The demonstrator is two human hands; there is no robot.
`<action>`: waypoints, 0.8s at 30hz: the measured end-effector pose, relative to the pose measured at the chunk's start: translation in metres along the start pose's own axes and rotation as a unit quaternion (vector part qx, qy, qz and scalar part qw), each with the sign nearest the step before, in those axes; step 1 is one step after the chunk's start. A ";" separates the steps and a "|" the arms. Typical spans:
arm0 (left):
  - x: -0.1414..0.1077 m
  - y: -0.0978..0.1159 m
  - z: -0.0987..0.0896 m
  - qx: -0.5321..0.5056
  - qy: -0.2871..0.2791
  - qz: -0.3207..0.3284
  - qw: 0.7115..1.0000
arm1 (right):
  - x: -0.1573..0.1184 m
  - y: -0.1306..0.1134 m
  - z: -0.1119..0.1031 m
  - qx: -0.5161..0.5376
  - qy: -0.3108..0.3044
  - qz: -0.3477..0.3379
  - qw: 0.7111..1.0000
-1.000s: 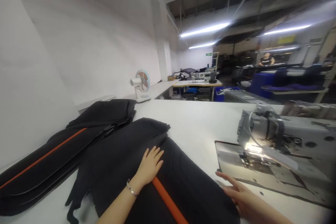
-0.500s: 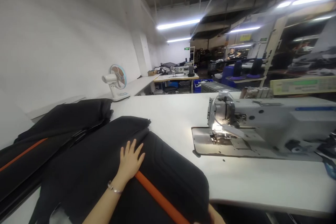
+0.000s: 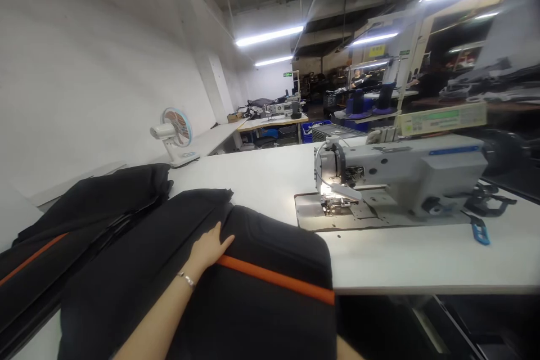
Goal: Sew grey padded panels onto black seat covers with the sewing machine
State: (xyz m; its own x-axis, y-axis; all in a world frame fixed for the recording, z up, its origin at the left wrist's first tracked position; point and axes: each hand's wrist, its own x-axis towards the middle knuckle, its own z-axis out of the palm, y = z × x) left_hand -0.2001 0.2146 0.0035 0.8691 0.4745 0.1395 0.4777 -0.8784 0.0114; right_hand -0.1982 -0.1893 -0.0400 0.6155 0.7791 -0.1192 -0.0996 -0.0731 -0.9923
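My left hand (image 3: 207,248) lies on a black fabric piece (image 3: 265,320), beside an orange strip (image 3: 274,277) that crosses it. Its thumb and forefinger are spread apart; the other fingers look bent and partly hidden. A bracelet circles the wrist. Of my right hand (image 3: 346,350), only a bit of skin shows at the bottom edge, by the right side of the black fabric; its fingers are hidden behind the cloth. Another black fabric pile (image 3: 101,197) with an orange strip rests to the left.
A sewing machine (image 3: 392,180) with its lamp lit stands on the white table (image 3: 261,166), right of the fabric. Blue-handled snips (image 3: 480,232) lie near the machine. A small fan (image 3: 172,135) stands by the wall. Farther back are another sewing table (image 3: 270,121) and a person (image 3: 358,79).
The orange strip has swung from a steep slant to a flatter one as the fabric turned. My left hand's fingers have drawn in from a wide spread. The view has shifted right.
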 end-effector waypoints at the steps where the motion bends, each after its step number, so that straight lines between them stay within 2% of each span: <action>1: 0.003 -0.001 -0.004 -0.005 -0.007 0.015 1.000 | -0.004 0.001 -0.008 0.004 0.004 0.006 1.000; 3: 0.009 -0.001 -0.010 -0.012 -0.018 0.050 0.999 | -0.014 0.004 -0.035 0.007 0.032 0.030 0.999; 6: 0.017 0.011 -0.012 -0.018 -0.020 0.109 0.994 | -0.037 0.012 -0.089 -0.023 0.139 0.073 0.987; 9: 0.021 0.036 -0.004 -0.024 0.013 0.172 0.985 | -0.062 0.015 -0.142 -0.070 0.245 0.077 0.964; 11: 0.022 0.060 0.006 -0.034 0.036 0.206 0.977 | -0.079 0.014 -0.170 -0.110 0.307 0.060 0.943; 14: 0.022 0.103 0.023 -0.058 0.063 0.233 0.969 | -0.103 0.014 -0.195 -0.169 0.391 0.055 0.903; 18: 0.022 0.149 0.040 -0.091 0.102 0.257 0.957 | -0.134 0.017 -0.219 -0.245 0.463 0.059 0.850; 21: 0.029 0.164 0.055 -0.075 0.156 0.282 0.944 | -0.147 0.010 -0.251 -0.323 0.539 0.037 0.777; 24: 0.038 0.167 0.071 -0.060 0.184 0.288 0.938 | -0.141 -0.007 -0.296 -0.401 0.565 0.018 0.721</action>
State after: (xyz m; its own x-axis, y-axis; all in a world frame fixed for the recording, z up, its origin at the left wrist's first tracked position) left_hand -0.0782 0.0902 -0.0595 0.8650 -0.1125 0.4890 -0.0937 -0.9936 -0.0629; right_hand -0.0530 -0.4824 -0.0260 0.9127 -0.2046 0.3538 0.0732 -0.7699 -0.6340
